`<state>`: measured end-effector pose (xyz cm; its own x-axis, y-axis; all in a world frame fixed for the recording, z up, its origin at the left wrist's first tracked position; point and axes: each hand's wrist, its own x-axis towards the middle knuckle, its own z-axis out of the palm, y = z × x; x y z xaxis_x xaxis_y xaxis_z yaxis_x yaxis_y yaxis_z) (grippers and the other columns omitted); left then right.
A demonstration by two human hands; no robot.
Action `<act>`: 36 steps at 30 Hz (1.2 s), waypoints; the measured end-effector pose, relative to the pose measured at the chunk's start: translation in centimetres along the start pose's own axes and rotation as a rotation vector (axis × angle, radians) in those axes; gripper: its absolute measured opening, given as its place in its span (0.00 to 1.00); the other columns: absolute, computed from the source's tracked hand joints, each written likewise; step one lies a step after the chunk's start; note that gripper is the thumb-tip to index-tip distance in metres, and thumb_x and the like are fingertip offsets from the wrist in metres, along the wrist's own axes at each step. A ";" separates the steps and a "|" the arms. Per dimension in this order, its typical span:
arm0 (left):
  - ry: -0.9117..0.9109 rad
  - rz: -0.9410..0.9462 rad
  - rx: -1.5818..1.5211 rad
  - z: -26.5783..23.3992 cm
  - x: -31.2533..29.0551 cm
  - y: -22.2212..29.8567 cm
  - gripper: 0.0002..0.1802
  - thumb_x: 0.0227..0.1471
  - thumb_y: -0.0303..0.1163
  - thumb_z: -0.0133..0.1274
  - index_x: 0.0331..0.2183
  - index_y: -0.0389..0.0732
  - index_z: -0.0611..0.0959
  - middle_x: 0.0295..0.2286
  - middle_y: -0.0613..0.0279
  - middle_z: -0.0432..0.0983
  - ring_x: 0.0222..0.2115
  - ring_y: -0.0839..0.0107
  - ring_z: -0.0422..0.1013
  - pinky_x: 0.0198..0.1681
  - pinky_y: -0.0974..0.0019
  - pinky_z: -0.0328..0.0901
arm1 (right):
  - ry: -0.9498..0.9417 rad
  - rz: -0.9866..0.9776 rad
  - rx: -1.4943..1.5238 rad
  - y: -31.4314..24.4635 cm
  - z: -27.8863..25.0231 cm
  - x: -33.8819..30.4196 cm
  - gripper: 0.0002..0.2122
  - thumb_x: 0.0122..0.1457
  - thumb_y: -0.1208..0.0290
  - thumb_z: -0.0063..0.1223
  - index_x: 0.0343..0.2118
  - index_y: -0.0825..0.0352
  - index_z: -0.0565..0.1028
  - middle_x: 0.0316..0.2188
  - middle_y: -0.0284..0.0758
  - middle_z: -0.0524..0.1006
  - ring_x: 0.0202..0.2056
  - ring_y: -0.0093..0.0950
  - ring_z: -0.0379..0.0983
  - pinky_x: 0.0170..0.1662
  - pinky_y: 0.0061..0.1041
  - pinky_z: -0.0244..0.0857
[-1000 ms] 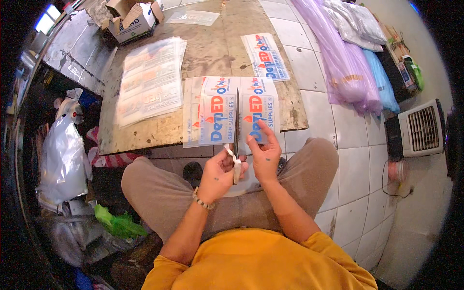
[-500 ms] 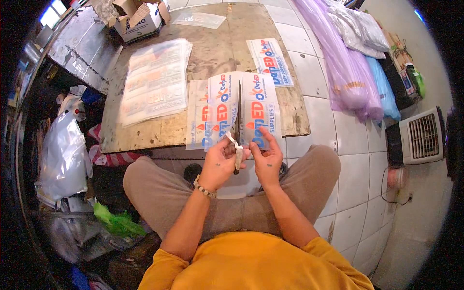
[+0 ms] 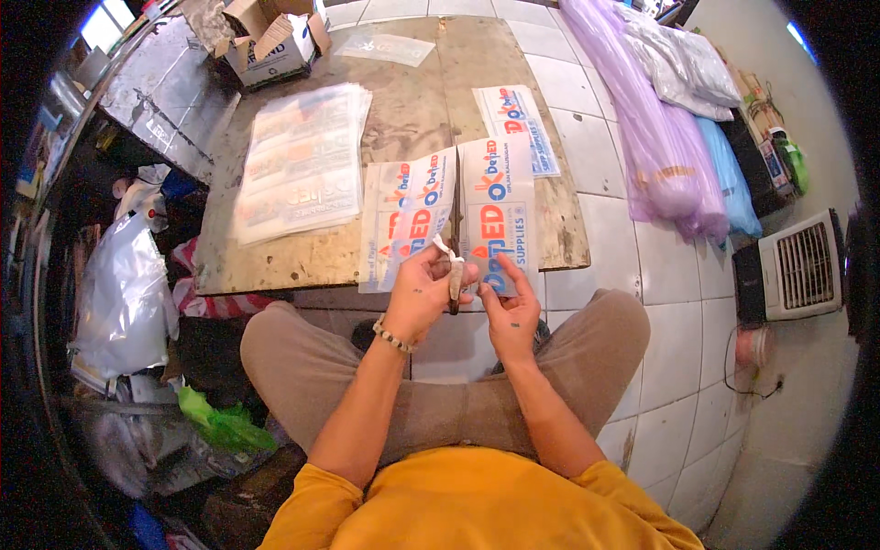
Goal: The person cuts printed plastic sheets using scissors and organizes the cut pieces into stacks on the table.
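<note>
My left hand (image 3: 420, 291) is closed round the scissors (image 3: 455, 220), whose handles are wrapped in whitish material. Their long blades point away from me along a cut between two parts of a clear plastic sheet with red and blue print. The right-hand part of the printed plastic sheet (image 3: 500, 197) is pinched at its near edge by my right hand (image 3: 510, 307). Left of the blades, the other printed piece (image 3: 422, 197) rests over the table's near edge, overlapping more printed plastic. A beaded bracelet (image 3: 394, 335) circles my left wrist.
The low wooden table (image 3: 403, 110) carries a stack of printed plastic sheets (image 3: 302, 165), another printed sheet (image 3: 536, 137), a small clear sheet (image 3: 385, 49) and an open carton (image 3: 270, 50). Purple plastic rolls (image 3: 660, 165) lie right on the tiled floor. Plastic bags (image 3: 124, 298) crowd the left.
The scissor blades have come closer together on the sheet. The left piece's far edge has sunk lower and tilted. Both hands keep their holds, and the whole view has shifted slightly.
</note>
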<state>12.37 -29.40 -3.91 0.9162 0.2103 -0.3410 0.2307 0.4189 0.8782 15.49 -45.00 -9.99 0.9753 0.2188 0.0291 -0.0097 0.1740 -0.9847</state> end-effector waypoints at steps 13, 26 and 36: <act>-0.026 0.013 0.034 -0.4 3.4 0.9 0.25 0.52 0.33 0.67 0.49 0.35 0.78 0.39 0.57 0.82 0.37 0.70 0.80 0.32 0.70 0.77 | 0.039 0.065 0.033 -0.4 -0.5 -0.5 0.24 0.59 0.86 0.56 0.59 0.71 0.70 0.47 0.34 0.77 0.39 0.17 0.73 0.39 0.17 0.70; -0.226 -0.158 0.087 1.0 -3.0 3.2 0.31 0.49 0.30 0.69 0.53 0.35 0.76 0.38 0.54 0.83 0.38 0.70 0.80 0.35 0.69 0.76 | 0.207 0.062 0.082 -0.8 -1.7 0.0 0.25 0.57 0.84 0.60 0.59 0.70 0.70 0.47 0.36 0.77 0.38 0.19 0.75 0.40 0.18 0.71; 0.471 0.326 0.795 -18.3 -6.9 9.2 0.24 0.49 0.23 0.65 0.47 0.35 0.74 0.36 0.52 0.83 0.34 0.69 0.79 0.36 0.66 0.74 | -0.069 0.102 0.288 -2.3 8.5 2.7 0.32 0.60 0.78 0.60 0.66 0.73 0.59 0.47 0.39 0.76 0.43 0.23 0.75 0.46 0.23 0.72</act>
<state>2.17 -10.88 0.37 0.7896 0.6136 0.0109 0.3014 -0.4031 0.8641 16.26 -36.62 -6.17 0.9488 0.3125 -0.0461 -0.1787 0.4107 -0.8941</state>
